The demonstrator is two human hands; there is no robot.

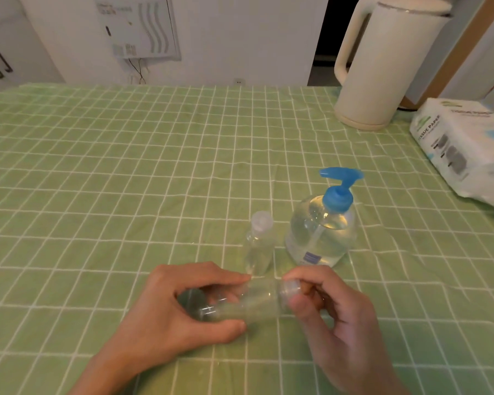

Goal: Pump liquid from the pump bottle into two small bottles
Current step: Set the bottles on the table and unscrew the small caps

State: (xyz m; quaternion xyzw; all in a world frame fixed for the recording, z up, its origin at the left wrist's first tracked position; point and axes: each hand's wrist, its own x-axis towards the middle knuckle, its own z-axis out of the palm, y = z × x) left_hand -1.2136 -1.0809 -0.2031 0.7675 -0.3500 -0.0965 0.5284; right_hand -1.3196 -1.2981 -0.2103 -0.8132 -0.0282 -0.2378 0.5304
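Observation:
A clear pump bottle [321, 229] with a blue pump head stands on the green checked tablecloth, its spout pointing left. Just left of it stands a small clear bottle [257, 246] with its cap on. A second small clear bottle [257, 303] lies sideways just above the cloth in front of them. My left hand [166, 315] grips its body between thumb and fingers. My right hand [334, 323] pinches its cap [290, 290] at the right end.
A cream electric kettle [382, 61] stands at the back right of the table [97, 166]. A white pack of tissue paper [465, 143] lies at the right edge. White cabinets and a wall run behind the far edge.

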